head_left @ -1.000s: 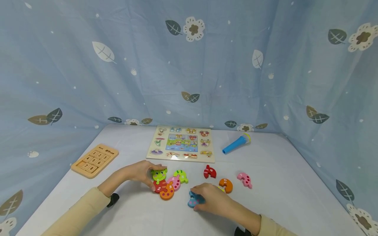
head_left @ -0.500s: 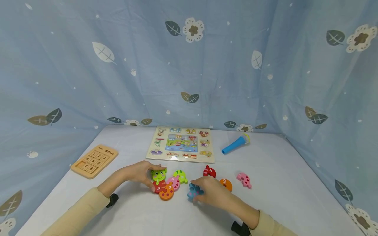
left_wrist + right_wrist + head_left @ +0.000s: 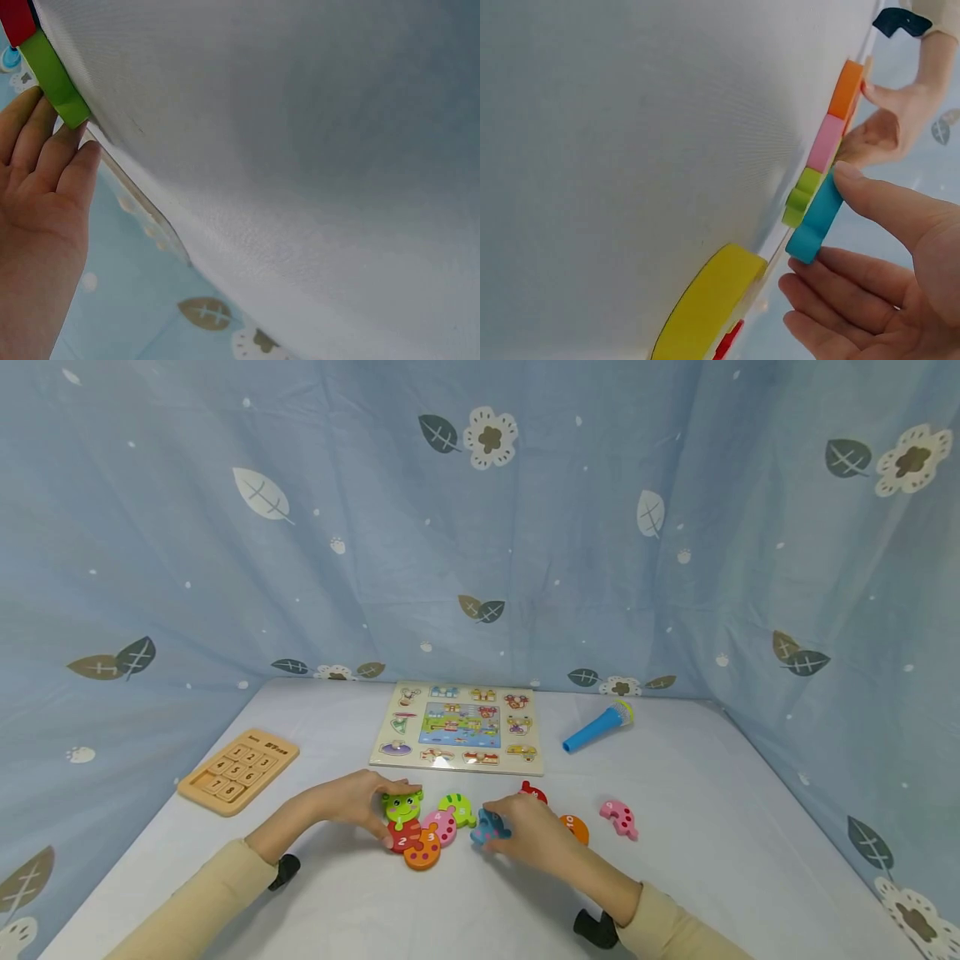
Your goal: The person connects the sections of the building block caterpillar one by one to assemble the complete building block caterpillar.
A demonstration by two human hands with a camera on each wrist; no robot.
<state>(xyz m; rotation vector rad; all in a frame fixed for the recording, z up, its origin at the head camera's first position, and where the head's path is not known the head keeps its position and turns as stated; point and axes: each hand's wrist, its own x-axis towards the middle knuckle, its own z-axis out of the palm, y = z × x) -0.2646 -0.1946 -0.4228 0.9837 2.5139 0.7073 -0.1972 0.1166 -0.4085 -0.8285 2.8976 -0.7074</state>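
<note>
In the head view my left hand (image 3: 352, 802) holds the caterpillar puzzle at its green face piece (image 3: 403, 807), with the thumb against the red 2 piece (image 3: 406, 836). Joined on from there are the orange 3 piece (image 3: 423, 848), the pink 4 piece (image 3: 440, 827) and the green 5 piece (image 3: 457, 810). My right hand (image 3: 528, 835) pinches a blue puzzle piece (image 3: 817, 214) between thumb and fingers, close beside the green 5 piece. Its number is hidden. The left wrist view catches my left fingertips at the green face piece's edge (image 3: 56, 82).
Loose pieces lie by my right hand: red (image 3: 534, 791), orange 10 (image 3: 573, 828), pink (image 3: 620, 818) and yellow (image 3: 709, 304). Behind stand a picture puzzle board (image 3: 382, 758) and a blue toy microphone (image 3: 596, 728). A wooden number board (image 3: 197, 783) lies left.
My right hand has carried the blue piece up and slightly left, toward the green 5 piece, and now covers part of the red piece. My left hand has stayed in place.
</note>
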